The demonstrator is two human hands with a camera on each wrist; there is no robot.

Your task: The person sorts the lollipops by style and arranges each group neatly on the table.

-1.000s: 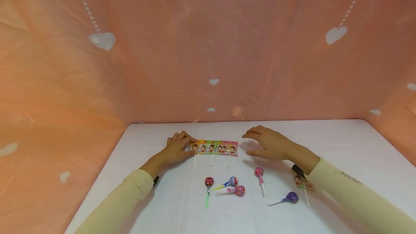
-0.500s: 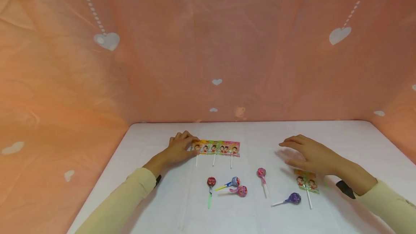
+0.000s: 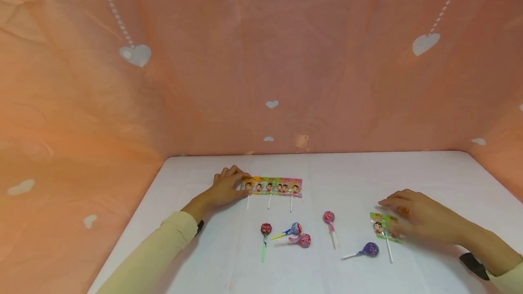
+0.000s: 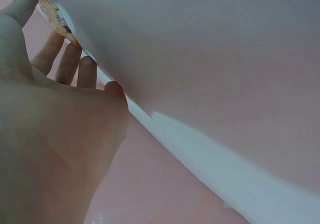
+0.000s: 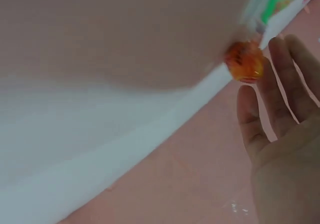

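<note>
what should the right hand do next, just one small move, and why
Probably pinch the flat green packet with the right hand: it lies apart from the row of similar flat packets at the left hand, and in the head view the right hand partly covers it without plainly gripping it.

High forward-down head view, close wrist views, table (image 3: 343, 171) in common

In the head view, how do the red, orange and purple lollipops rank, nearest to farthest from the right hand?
1. Orange lollipop, at the right hand.
2. Purple lollipop, left of that hand.
3. Red lollipop, farthest left of these three.
</note>
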